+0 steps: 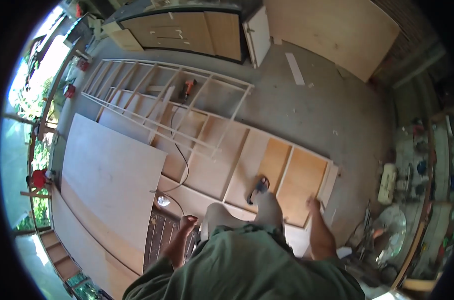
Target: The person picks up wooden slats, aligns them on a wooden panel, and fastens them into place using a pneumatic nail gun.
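My left hand (pixel 188 221) hangs beside my left knee with its fingers curled; whether anything small is inside cannot be made out. Out to the right, my right hand (pixel 313 204) is over the right end of a framed wooden panel (pixel 235 162), its fingers bent in and their inside hidden. Apart from both hands, this panel lies flat with thin battens dividing it into sections. My foot in a black sandal (pixel 258 190) is over the panel. Across its left part rests a slatted wooden frame (pixel 179 69), and an orange power tool (pixel 189 89) with a dark cord (pixel 187 170) lies there.
A large pale sheet (pixel 112 165) is at the left. Beyond the frame stands a long wooden cabinet (pixel 182 35), with a large board (pixel 332 32) to its right. A white strip (pixel 295 69) lies on the concrete floor (pixel 312 110). Clutter and a white canister (pixel 387 183) line the right side.
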Demonstrator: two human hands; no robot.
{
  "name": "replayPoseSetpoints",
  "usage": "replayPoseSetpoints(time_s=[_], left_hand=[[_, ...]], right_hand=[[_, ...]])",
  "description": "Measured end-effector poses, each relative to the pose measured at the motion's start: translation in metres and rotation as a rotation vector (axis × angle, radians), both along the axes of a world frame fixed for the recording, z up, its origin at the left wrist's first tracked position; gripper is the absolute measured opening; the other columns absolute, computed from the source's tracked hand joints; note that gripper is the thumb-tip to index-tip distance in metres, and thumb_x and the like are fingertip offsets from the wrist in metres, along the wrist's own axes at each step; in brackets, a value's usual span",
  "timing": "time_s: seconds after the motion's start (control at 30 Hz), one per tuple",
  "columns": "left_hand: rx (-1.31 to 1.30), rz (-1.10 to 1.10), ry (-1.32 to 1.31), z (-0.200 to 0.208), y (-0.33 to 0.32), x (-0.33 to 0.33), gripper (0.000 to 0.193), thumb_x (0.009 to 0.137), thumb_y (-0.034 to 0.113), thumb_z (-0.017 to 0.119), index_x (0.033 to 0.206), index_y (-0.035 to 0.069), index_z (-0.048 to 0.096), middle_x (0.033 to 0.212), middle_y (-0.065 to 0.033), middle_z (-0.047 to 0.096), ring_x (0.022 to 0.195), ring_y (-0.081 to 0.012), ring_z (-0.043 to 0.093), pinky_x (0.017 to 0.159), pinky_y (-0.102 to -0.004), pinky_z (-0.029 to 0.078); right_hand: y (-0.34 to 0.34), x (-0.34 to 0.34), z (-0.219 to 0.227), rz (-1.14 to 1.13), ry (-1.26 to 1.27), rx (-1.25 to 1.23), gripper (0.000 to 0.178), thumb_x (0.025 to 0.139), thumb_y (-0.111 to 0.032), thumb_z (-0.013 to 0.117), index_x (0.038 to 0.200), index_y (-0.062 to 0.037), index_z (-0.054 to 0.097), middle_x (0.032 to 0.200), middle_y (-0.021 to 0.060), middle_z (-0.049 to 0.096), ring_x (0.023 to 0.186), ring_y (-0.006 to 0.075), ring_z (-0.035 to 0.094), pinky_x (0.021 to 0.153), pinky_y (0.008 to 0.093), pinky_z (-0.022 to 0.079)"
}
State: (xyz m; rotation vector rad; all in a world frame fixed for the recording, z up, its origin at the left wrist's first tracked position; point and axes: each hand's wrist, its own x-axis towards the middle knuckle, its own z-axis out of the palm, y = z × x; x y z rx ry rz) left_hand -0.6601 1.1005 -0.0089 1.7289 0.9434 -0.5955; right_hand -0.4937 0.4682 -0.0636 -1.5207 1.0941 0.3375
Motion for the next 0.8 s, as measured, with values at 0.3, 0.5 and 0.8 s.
replayPoseSetpoints(time_s=[0.3, 0.5, 0.8], left_hand=[[-0.17, 0.006, -0.371, 0.056, -0.122, 0.28, 0.016, 0.077, 0.016, 0.069, 0.087, 0.003, 0.069, 0.08, -0.0078, 0.069, 0.071, -0.0127, 0.064, 0.066, -0.0281, 0.052], [0.047, -0.042, -0.114, 0.0, -0.129, 0.387, 0.013, 0.071, 0.024, 0.07, 0.077, 0.012, 0.072, 0.072, -0.0031, 0.069, 0.064, -0.0126, 0.063, 0.062, -0.0304, 0.051], [0.188, 0.481, -0.385, 0.066, -0.115, 0.46, 0.02, 0.079, 0.019, 0.066, 0.087, 0.001, 0.068, 0.075, -0.007, 0.067, 0.066, -0.0112, 0.062, 0.063, -0.0249, 0.05]], right_hand=[[0.059, 0.527, 0.336, 0.426, -0.711, -0.077, 0.031, 0.089, -0.036, 0.053, 0.099, -0.007, 0.058, 0.096, 0.0057, 0.063, 0.082, 0.0163, 0.061, 0.076, 0.0324, 0.049], [0.056, 0.515, 0.174, 0.369, -0.378, 0.077, 0.035, 0.088, -0.032, 0.056, 0.109, -0.0043, 0.055, 0.1, 0.008, 0.061, 0.089, 0.0176, 0.061, 0.08, 0.0287, 0.051], [0.133, 0.569, 0.095, 0.772, 0.162, 0.159, 0.027, 0.089, -0.035, 0.049, 0.092, -0.0085, 0.056, 0.088, 0.0072, 0.06, 0.078, 0.0207, 0.058, 0.066, 0.035, 0.049]])
